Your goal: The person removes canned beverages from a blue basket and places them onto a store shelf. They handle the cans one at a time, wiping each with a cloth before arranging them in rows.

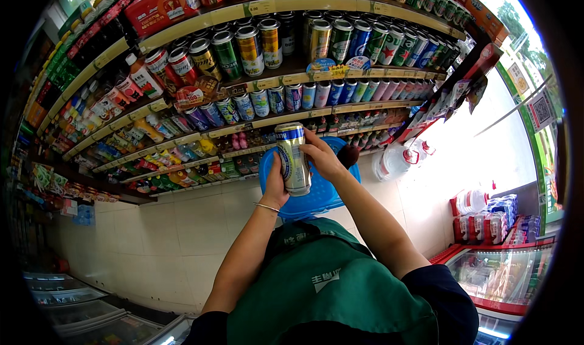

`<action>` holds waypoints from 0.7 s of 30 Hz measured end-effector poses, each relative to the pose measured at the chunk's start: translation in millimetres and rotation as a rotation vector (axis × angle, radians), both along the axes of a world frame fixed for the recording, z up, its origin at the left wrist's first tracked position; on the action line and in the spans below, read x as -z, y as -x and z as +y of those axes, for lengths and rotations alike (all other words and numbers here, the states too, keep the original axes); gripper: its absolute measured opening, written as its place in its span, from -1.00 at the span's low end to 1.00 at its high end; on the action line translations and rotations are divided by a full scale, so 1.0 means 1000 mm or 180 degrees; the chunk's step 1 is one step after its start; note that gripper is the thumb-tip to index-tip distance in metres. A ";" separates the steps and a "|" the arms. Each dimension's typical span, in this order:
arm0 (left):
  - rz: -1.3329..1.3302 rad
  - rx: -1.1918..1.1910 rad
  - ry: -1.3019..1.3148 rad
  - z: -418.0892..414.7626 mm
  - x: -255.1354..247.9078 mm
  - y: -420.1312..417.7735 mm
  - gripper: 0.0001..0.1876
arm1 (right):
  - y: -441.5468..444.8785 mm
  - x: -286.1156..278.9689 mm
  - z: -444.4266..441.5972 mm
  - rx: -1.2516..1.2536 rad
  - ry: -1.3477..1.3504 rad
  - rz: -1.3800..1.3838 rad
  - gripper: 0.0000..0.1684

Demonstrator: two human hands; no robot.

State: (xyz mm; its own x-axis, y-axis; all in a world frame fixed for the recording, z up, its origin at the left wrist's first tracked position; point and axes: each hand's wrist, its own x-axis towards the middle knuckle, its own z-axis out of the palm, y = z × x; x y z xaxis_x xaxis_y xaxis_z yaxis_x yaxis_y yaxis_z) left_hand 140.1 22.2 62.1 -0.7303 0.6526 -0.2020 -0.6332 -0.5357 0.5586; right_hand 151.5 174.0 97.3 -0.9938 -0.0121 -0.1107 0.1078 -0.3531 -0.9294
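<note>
Between my two hands I hold a tall drink can [294, 162], pale gold with a blue band near its top and printed writing. My left hand [277, 183] wraps its lower left side, with a thin bracelet at the wrist. My right hand [321, 156] touches its upper right side with the fingers. The can is nearly upright, leaning slightly. Beneath it is a blue perforated plastic piece [328, 190], a stool or a basket; I cannot tell which. A dark rounded object [348, 156] shows just past my right wrist. Ahead, a shelf of tall cans [248, 51] faces me.
Shelves of bottles [137, 76] curve away on the left. Large water jugs [397, 160] stand on the tiled floor [200, 226] at the right, with wrapped packs [486, 226] farther right. Freezers with glass lids [497, 272] flank me at lower right and lower left.
</note>
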 end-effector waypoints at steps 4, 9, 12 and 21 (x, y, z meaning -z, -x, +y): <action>-0.0004 0.0029 -0.0010 0.001 0.003 0.001 -0.31 | 0.001 0.001 0.001 0.0004 0.0002 -0.0057 -0.31; -0.0092 -0.0015 0.0025 0.004 0.002 0.001 -0.33 | 0.002 0.006 0.002 0.0044 -0.0027 -0.0105 -0.30; -0.0117 -0.0002 0.0040 0.004 0.007 0.003 -0.35 | 0.002 0.002 0.001 0.0043 -0.0093 -0.0225 -0.30; -0.0198 -0.0026 0.0179 0.003 0.014 0.009 -0.36 | 0.011 0.017 0.002 0.0026 -0.0008 -0.0271 -0.26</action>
State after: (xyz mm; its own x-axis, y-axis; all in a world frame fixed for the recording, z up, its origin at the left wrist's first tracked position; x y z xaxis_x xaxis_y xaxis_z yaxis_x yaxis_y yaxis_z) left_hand 131.5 25.4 48.0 -0.7204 0.6330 -0.2834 -0.6634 -0.5099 0.5476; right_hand 140.4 176.4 80.2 -0.9808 -0.0035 -0.1949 0.1836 -0.3520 -0.9178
